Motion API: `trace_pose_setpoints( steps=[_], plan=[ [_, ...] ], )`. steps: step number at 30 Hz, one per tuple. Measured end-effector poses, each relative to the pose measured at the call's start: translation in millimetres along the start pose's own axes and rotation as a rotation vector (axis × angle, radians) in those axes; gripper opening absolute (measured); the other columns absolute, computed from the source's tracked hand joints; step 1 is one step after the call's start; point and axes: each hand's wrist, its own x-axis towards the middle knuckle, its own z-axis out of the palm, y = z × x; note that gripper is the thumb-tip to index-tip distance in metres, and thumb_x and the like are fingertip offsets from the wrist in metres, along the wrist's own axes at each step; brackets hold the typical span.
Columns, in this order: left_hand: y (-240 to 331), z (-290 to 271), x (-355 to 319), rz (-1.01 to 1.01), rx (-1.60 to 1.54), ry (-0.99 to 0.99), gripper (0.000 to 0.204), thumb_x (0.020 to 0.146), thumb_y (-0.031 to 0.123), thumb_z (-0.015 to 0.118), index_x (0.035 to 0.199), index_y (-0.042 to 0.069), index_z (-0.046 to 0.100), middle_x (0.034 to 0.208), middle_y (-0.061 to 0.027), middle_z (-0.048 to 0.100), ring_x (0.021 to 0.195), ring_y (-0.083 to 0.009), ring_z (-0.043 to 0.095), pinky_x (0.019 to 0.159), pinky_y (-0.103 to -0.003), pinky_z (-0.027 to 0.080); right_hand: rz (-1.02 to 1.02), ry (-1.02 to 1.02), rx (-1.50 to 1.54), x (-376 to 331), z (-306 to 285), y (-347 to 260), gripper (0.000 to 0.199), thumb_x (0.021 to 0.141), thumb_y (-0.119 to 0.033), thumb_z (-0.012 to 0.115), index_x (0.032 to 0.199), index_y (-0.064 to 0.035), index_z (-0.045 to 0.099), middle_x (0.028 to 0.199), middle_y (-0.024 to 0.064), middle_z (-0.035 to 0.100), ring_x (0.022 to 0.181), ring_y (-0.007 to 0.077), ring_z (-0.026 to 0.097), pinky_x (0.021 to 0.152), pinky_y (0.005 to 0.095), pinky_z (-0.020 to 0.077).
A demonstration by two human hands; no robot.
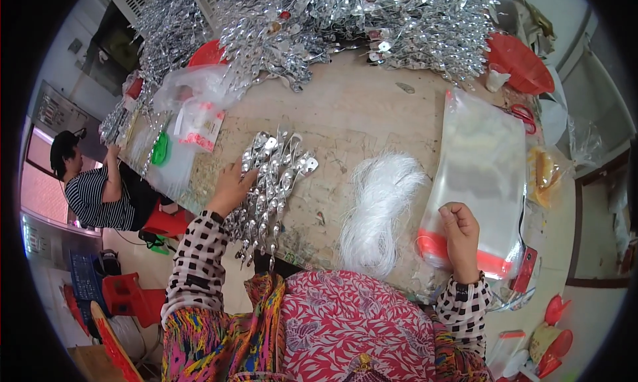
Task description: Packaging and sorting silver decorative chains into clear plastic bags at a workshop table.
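Observation:
My left hand (231,187) is closed around the left side of a bundle of silver twisted spiral strips (274,176). The strips have flat tabs at the top, and their lower ends hang past the table's near edge. To the right, my right hand (461,239) is held in a pinch above a stack of clear plastic bags (475,163) with red lower edges. Whatever may be between those fingertips is too small to make out. Between my hands a hank of white thread (382,212) lies on the worn tabletop (319,116).
Heaps of silver spirals (399,23) cover the far side. Red scissors (524,116) and a red basin (522,63) are at right. At left lie a plastic bag (199,90) and a green object (160,149). Another person (100,189) works beyond the table's left edge, near red stools (133,299).

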Motion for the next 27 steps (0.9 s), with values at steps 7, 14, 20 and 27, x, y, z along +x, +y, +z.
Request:
trace_pose_setpoints(
  steps=[7, 14, 20, 27],
  plan=[
    [14, -4, -1, 0.075, -0.265, 0.029, 0.056, 0.091, 0.033, 0.052, 0.134, 0.000, 0.036, 0.119, -0.0227, 0.053, 0.111, -0.0317, 0.050, 0.092, -0.037, 0.039, 0.020, -0.009, -0.004, 1, -3, 1, 0.010, 0.091, -0.010, 0.057, 0.089, 0.0000, 0.057, 0.075, -0.0062, 0.050, 0.066, 0.0019, 0.040, 0.059, 0.0166, 0.0339],
    [15, -13, 10, -0.109, -0.401, -0.057, 0.060, 0.092, 0.035, 0.051, 0.136, -0.001, 0.032, 0.111, -0.0240, 0.059, 0.102, -0.0331, 0.058, 0.090, -0.038, 0.043, -0.032, 0.006, -0.007, 7, -7, -3, 0.010, 0.091, -0.009, 0.057, 0.088, 0.0001, 0.057, 0.071, -0.0068, 0.047, 0.064, 0.0012, 0.038, 0.056, 0.0169, 0.0321],
    [38, -39, 24, -0.028, -0.182, -0.141, 0.069, 0.090, 0.034, 0.056, 0.139, -0.002, 0.024, 0.124, -0.0272, 0.051, 0.115, -0.0351, 0.051, 0.096, -0.038, 0.039, -0.032, -0.047, -0.025, 13, -14, -2, 0.009, 0.091, -0.009, 0.055, 0.090, -0.0007, 0.056, 0.074, -0.0079, 0.047, 0.065, 0.0005, 0.037, 0.058, 0.0156, 0.0310],
    [79, -75, 92, 0.200, -0.200, -0.006, 0.066, 0.089, 0.030, 0.059, 0.140, 0.000, 0.028, 0.121, -0.0233, 0.053, 0.109, -0.0307, 0.054, 0.092, -0.034, 0.042, -0.069, -0.011, -0.031, 10, -16, -10, 0.009, 0.091, -0.009, 0.055, 0.089, -0.0009, 0.056, 0.074, -0.0081, 0.047, 0.064, 0.0000, 0.036, 0.056, 0.0156, 0.0298]
  ],
)
